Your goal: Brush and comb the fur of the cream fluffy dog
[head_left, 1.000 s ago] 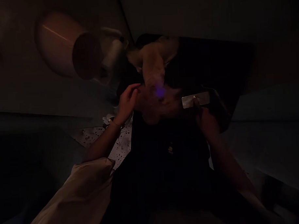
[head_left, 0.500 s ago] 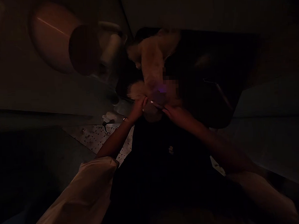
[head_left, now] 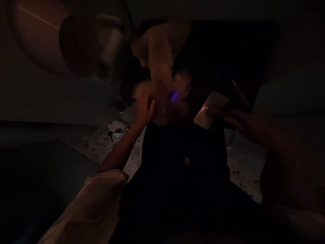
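The scene is very dark. My left hand [head_left: 145, 107] rests on the near left side of a pale, soft-edged form [head_left: 160, 54], thumb apart from the fingers. That form lies on a black surface, and I cannot make out its kind. A small violet glow [head_left: 174, 96] shows on its near end. Off to the right, my right hand [head_left: 238, 120] is blurred and in shadow. A flat, pale rectangular thing [head_left: 213, 104] is at its fingers and appears held, with a small bright spot on it.
A large rounded, shiny object with a dark opening [head_left: 39, 37] stands at upper left, beside a pale roll-like thing [head_left: 113, 45]. A thin wire-like item [head_left: 239, 89] lies at right on the black surface. Speckled floor [head_left: 99, 147] shows below left.
My right hand has moved right, away from the pale form, and the flat rectangular thing now shows at its fingers. My left hand has opened out, thumb spread. The view has shifted slightly.
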Tool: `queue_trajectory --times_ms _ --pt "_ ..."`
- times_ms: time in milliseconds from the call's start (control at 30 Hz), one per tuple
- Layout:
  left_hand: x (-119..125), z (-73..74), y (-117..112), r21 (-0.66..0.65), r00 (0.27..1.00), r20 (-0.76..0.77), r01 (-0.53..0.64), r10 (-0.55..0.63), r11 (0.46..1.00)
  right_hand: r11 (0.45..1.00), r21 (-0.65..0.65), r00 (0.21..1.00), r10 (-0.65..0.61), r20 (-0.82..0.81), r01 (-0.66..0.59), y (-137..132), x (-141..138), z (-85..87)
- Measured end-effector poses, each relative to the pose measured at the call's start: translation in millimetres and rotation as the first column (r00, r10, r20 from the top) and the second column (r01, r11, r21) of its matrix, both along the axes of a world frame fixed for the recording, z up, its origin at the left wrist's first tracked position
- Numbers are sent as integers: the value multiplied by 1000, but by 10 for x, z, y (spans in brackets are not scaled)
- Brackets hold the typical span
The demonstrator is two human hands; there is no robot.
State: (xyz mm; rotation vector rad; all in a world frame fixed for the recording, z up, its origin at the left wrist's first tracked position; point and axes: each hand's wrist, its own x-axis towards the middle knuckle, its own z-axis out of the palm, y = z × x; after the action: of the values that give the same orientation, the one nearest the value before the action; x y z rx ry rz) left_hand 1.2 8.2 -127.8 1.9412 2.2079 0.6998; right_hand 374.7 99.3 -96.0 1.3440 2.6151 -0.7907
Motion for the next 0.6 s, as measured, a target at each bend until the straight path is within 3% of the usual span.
queue_trajectory --times_ms 33,100,133,200,300,367,500,600 --pt "93 74 4 -15 993 -79 89 -90 996 1000 2 998 -28 -60 28 36 -76 -3" --pt "293 171 56 -171 933 -189 276 -306 946 993 -41 968 -114 -225 108 87 -274 -27" --pt "387 184 100 -236 903 -237 304 -358 923 983 -109 933 -178 -314 151 101 -381 -48" --pt "540 143 194 -320 862 -339 270 -376 908 923 -326 829 -341 -443 205 110 -583 -111" --pt "651 47 278 -339 840 -438 174 -319 924 788 -603 688 -508 -519 126 96 -821 -249" --pt "652 42 273 -330 842 -448 156 -300 931 771 -636 681 -480 -552 28 83 -943 -347" --pt "517 97 210 -324 870 -400 161 -290 932 817 -565 741 -308 -596 -115 69 -1178 -462" --pt "353 33 191 -286 932 -270 162 -242 944 853 -490 756 -199 -623 -179 41 -1363 -480"
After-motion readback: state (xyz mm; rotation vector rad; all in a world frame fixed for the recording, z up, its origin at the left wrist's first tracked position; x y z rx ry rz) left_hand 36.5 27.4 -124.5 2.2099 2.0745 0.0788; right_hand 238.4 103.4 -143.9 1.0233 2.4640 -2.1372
